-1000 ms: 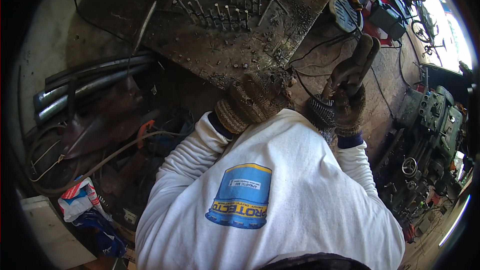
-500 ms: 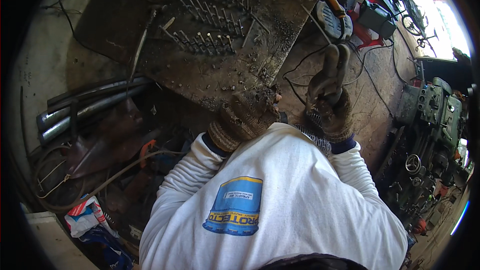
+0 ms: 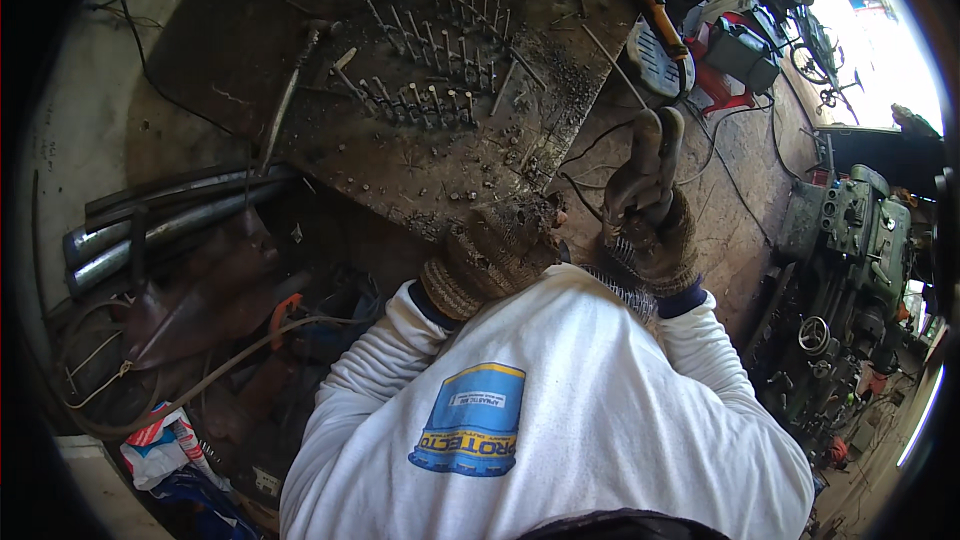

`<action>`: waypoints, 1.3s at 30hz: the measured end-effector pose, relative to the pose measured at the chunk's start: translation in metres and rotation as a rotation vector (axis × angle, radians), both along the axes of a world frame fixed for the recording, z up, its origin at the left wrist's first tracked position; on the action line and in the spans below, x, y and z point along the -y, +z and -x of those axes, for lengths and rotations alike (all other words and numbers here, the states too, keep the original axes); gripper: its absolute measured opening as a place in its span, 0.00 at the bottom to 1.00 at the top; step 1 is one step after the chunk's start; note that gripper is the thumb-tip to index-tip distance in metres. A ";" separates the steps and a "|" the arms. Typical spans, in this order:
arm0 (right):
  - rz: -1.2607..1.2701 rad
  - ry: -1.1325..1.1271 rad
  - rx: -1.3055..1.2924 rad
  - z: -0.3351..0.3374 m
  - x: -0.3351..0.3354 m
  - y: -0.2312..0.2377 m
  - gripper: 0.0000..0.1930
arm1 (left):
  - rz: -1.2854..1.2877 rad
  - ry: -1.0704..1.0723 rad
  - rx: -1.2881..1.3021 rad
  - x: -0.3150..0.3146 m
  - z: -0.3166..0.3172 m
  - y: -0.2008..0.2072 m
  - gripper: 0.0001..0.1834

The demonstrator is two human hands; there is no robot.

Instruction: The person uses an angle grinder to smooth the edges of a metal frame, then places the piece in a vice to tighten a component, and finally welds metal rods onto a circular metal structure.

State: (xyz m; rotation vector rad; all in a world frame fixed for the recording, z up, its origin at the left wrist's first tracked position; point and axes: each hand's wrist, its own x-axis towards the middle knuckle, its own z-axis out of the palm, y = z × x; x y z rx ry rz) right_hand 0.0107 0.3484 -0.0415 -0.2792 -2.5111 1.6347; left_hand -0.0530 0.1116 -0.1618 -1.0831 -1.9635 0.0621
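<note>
My left hand [image 3: 490, 262], in a worn brown knit glove, is closed beside the near corner of a dirty metal table [image 3: 350, 160]. A bare fingertip pokes out at its right side; what its fingers hold, if anything, is hidden. My right hand [image 3: 650, 225] wears a similar glove with dark, smooth fingers. At least two of those fingers stretch away from me, close together, and I see nothing held in them. Between the right wrist and my white shirt shows a ridged, coil-like grey metal thing [image 3: 622, 287], partly covered.
Upright metal rods [image 3: 430, 100] stand in rows on the table among scattered metal bits. A hammer [image 3: 290, 90] lies left of them. Curved metal pipes [image 3: 150, 230] lie at the left. An orange-handled power tool [image 3: 650, 0] and cables are at the upper right; a green machine [image 3: 860, 240] stands right.
The whole view has shifted slightly. My right hand's outstretched fingers sit a little lower and nearer to me. My left hand keeps much the same curled pose.
</note>
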 end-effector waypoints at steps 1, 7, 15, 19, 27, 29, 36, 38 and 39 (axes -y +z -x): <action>-0.008 -0.008 0.003 0.003 0.003 0.006 0.20 | -0.016 -0.004 0.008 -0.002 0.000 -0.003 0.30; 0.215 0.044 0.084 0.010 0.011 0.018 0.26 | -0.085 0.049 -0.044 -0.007 0.001 0.011 0.28; 0.103 -0.082 0.090 0.011 -0.016 0.018 0.24 | -0.035 -0.209 0.408 0.004 0.011 0.053 0.25; 0.099 -0.033 0.041 0.019 -0.038 0.009 0.23 | -0.087 -0.300 1.097 -0.018 0.035 0.085 0.20; 0.521 0.083 -0.137 0.054 -0.080 -0.012 0.29 | -0.011 -0.266 0.722 -0.091 0.051 0.140 0.16; 0.685 0.125 -0.208 0.068 -0.082 -0.003 0.28 | -0.331 -0.402 1.171 -0.079 0.054 0.151 0.15; 0.544 0.055 -0.075 0.082 -0.131 -0.007 0.31 | -0.673 0.523 0.927 0.036 0.145 0.216 0.17; 0.560 0.087 -0.032 0.080 -0.129 -0.001 0.30 | -0.116 1.071 0.769 0.140 0.184 0.182 0.24; 0.554 0.076 -0.012 0.079 -0.130 0.001 0.30 | -0.108 1.060 0.772 0.153 0.194 0.169 0.24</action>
